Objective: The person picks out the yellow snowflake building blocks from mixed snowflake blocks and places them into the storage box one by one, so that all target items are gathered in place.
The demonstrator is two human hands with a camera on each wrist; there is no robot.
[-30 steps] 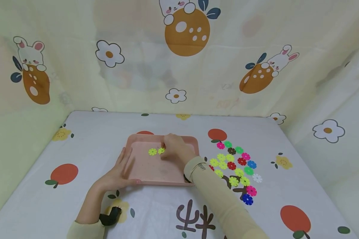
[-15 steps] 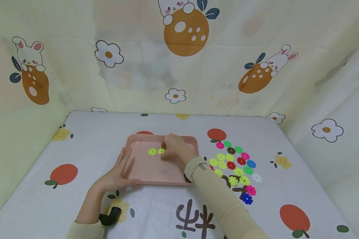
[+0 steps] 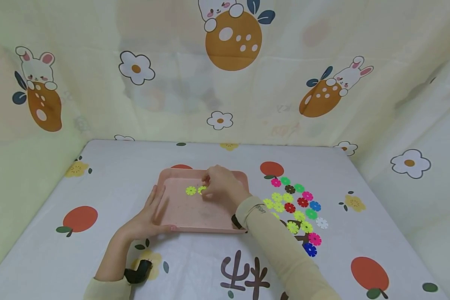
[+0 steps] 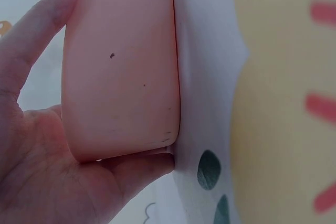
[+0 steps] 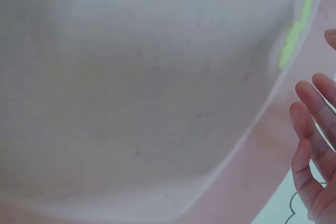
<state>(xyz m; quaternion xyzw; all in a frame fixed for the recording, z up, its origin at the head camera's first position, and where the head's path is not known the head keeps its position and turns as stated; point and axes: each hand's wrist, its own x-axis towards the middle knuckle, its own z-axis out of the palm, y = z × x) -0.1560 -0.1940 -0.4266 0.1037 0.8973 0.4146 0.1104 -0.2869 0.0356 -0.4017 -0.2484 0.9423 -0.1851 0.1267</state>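
Observation:
A pink rectangular tray lies on the table. My left hand grips its near left corner, fingers along the left side and thumb at the front wall; the left wrist view shows the hand around that corner. Inside the tray are two yellow-green snowflake discs, a left disc fully visible and a right disc partly covered by fingers. Over the tray, beside the right disc, is my right hand. In the right wrist view its bent fingers are spread apart, with nothing visible between them.
Right of the tray lies a loose group of several snowflake discs in yellow-green, red, pink, green, blue, brown and white, partly behind my right sleeve. A printed white cloth covers the table, with a patterned curtain behind.
My right hand's fingers have loosened and lifted slightly from the right yellow-green disc, and the forearm has shifted a little right. The left hand and tray have stayed put.

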